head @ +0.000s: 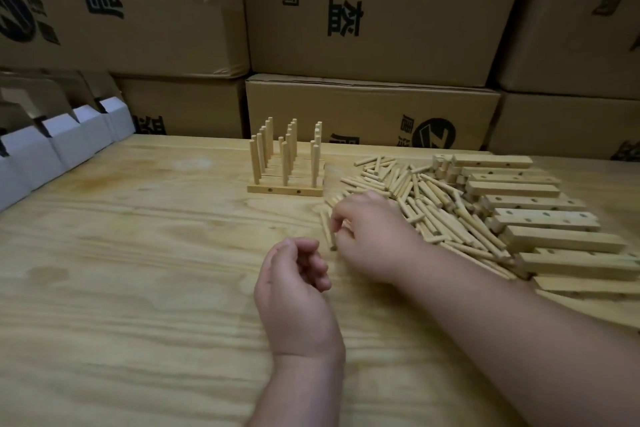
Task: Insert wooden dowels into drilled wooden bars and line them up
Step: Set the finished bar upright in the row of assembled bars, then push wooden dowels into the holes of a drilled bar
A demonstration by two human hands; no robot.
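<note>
Right grip [360,239]: I pinch one dowel [333,236].
Left grip [298,284]: loosely curled, empty.
Done: doweled bars [285,189] ahead.
Left: bare bars [540,218], right.

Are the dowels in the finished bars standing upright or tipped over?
Upright. The dowels stand vertically in rows from the finished bars lined up on the table.

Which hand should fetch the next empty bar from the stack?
Probably the right hand: it is next to the bars, though it pinches a dowel. The left hand is empty but farther.
</note>
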